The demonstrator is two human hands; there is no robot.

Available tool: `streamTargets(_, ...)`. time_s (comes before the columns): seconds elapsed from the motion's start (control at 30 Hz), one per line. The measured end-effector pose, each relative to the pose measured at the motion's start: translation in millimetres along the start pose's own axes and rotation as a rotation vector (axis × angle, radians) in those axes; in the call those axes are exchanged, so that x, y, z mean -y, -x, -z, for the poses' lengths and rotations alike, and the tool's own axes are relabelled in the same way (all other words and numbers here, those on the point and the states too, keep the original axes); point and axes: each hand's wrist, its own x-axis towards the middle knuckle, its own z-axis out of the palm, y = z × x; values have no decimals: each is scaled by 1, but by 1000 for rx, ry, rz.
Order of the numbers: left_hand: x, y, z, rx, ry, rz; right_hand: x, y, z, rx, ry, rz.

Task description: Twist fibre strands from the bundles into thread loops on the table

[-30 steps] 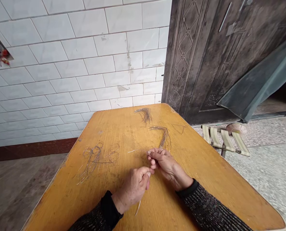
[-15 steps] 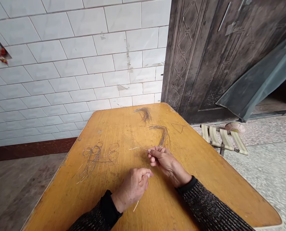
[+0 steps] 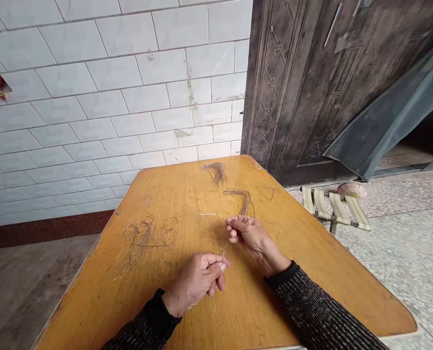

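Right hand (image 3: 252, 238) farther from left hand (image 3: 196, 279) | wire (image 3: 224, 250) strung between pinching fingers (image 3: 237, 225)

1. No text, label, brand, number or sign can be read.
2. Door (image 3: 297, 97), beyond the far right corner of the table (image 3: 165, 189) — raised marks (image 3: 315, 145) low on its panel, too unclear to make out as writing.
3. Pale patch (image 3: 343, 42) on that door, well above the table — any print on it is illegible.
4. Tiled wall (image 3: 121, 73) behind the table: scuffs, with nothing legible.
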Motion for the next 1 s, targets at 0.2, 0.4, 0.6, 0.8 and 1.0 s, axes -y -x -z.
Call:
streamTargets(0.2,-2,5,-2,21,-30,16,2,-4,5,-27,-2,11)
streamTargets(0.4,-4,12,-2,81,8,47,5,-9,11,-64,0,23)
streamTargets(0.6,-8,25,9,211,-158,108,11,-12,15,-77,18,58)
streamTargets(0.8,-27,22,52,121,-299,6,17,-11,18,-62,28,90)
streamTargets(1.0,-33,3,96,134,189,-101,17,-6,18,17,-4,77)
